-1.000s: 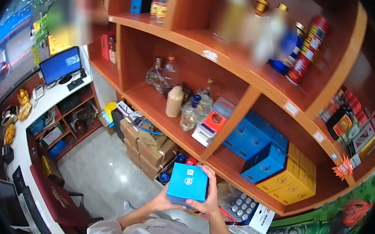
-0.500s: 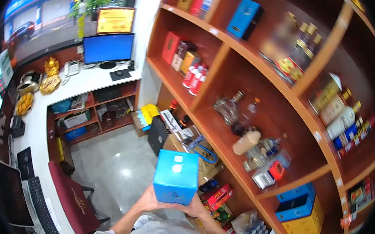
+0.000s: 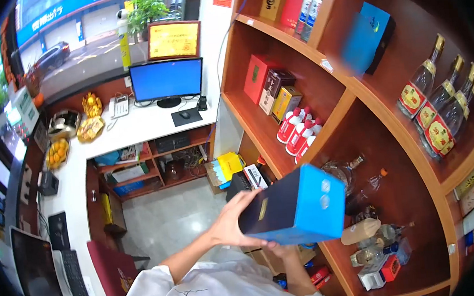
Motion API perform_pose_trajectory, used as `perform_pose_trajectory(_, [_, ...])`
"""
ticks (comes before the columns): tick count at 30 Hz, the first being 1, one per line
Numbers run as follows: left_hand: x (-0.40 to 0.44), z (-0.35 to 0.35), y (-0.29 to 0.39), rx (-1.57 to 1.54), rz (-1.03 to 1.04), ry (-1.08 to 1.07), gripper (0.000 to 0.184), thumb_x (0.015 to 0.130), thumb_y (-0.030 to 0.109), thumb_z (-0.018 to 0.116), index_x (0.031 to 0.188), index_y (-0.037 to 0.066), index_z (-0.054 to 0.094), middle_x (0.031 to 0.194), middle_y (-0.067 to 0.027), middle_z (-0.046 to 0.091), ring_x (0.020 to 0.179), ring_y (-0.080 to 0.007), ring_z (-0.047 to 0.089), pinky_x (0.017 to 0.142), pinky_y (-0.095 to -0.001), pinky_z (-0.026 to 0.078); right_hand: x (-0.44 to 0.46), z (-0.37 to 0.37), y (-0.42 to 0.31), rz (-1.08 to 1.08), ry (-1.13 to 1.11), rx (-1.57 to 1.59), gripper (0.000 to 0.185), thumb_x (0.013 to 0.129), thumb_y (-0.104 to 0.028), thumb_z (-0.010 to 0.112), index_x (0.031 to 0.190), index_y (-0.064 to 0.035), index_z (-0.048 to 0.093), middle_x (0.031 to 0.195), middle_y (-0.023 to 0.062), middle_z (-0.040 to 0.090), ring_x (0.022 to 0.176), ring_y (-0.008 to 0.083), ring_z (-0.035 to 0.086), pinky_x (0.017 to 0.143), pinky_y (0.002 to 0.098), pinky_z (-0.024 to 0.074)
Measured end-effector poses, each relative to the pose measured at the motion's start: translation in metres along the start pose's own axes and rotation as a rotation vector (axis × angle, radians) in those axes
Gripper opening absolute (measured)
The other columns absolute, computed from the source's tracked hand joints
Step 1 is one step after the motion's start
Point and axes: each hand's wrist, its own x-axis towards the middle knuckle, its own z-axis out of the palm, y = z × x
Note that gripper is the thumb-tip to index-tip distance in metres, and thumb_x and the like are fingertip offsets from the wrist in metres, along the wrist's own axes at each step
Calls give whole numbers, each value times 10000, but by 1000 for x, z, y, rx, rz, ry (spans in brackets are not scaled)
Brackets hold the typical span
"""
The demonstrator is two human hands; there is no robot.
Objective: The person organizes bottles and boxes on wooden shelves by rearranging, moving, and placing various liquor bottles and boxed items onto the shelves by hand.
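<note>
A blue and dark box [image 3: 292, 207] is held tilted in front of me, its bright blue end turned toward the shelves on the right. My left hand [image 3: 233, 222] wraps round the dark end and side of it. Underneath, my right hand [image 3: 281, 249] supports the box, its fingers partly hidden by the box. Close to the box's right side stand a beige bottle [image 3: 360, 231] and several clear glass bottles [image 3: 374, 255] in a shelf compartment. A similar blue box [image 3: 366, 37] stands in an upper compartment.
The wooden shelf unit [image 3: 350, 97] curves along the right, with glass bottles [image 3: 438, 121] and red-and-white bottles [image 3: 297, 135]. On the left, a white counter [image 3: 129, 128] carries a monitor [image 3: 166, 80], a phone [image 3: 118, 106] and keyboards. A dark red chair [image 3: 108, 269] stands by it.
The box has moved right and up toward the shelves and turned from upright to tilted, now showing its dark side. Both hands still hold it. My view has shifted.
</note>
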Motion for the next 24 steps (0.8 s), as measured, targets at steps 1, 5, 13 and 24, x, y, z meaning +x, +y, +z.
perform_pose_trajectory(1, [28, -9, 5, 29, 23, -12, 1180, 593, 433, 947, 1541, 8, 388, 1328, -208, 551, 1236, -365, 569, 1057, -431, 455, 31, -5, 0, -51, 28, 32, 843, 858, -514, 807, 1435, -3, 466, 1354, 164, 578, 1211, 324, 583, 1027, 445, 480])
perform_pose_trajectory(5, [143, -34, 21, 24, 285, -26, 1210, 571, 428, 963, 1553, 7, 396, 1409, -243, 533, 1307, -383, 547, 1108, -433, 425, 130, -52, -58, -130, 81, -163, 754, 900, -629, 695, 1252, 31, 599, 1163, 92, 654, 1041, 233, 637, 907, 385, 534])
perform_pose_trajectory(13, [343, -72, 61, -126, 788, -103, 1080, 594, 484, 958, 1502, 91, 525, 1488, -209, 471, 1345, -345, 507, 1123, -423, 389, 267, -90, -161, -216, 464, -603, 507, 973, -434, 711, 1213, 9, 652, 1172, 109, 677, 1049, 230, 629, 942, 397, 497])
perform_pose_trajectory(24, [489, -75, 3, 302, 837, 398, 694, 902, 600, 688, 1451, 188, 586, 1581, -319, 196, 1435, -557, 113, 1138, -689, 202, 443, -124, -178, -24, 705, -910, 795, 982, -491, 652, 1512, 4, 325, 1348, 219, 591, 1227, 287, 595, 1049, 413, 467])
